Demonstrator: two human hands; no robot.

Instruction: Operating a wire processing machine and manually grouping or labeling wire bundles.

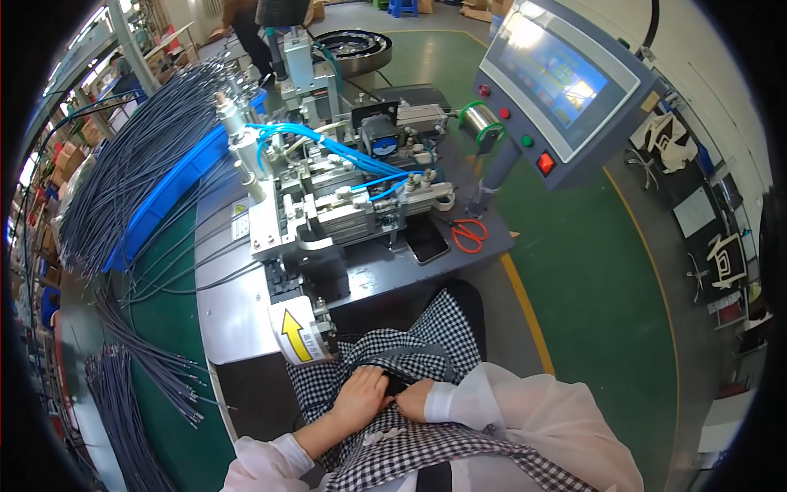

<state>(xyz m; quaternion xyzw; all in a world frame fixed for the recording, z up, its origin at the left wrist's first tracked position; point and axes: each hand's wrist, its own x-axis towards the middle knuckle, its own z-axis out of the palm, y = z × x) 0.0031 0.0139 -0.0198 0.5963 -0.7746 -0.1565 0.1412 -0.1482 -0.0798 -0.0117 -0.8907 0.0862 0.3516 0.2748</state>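
Note:
Both hands are together at my lap, over a black-and-white checkered apron (422, 443). My left hand (359, 399) is closed, its fingers curled onto the cloth beside a dark fold or opening. Close by on the other side of that fold, my right hand (416, 401) is also closed, gripping the apron; its fingertips are partly hidden in the cloth. Whether anything small lies between the fingertips cannot be seen. In front of my lap, a curved white guard (302, 330) with a yellow arrow sticks out from the bench machine (352, 205).
Dark cables (139, 156) lie in a heap along a blue tray (176, 193) at the left, with another cable bundle (123, 402) nearer. A phone (427, 241) and red-handled scissors (469, 236) rest on the machine table. A control screen (557, 78) and solder-like wire spool (481, 123) stand right.

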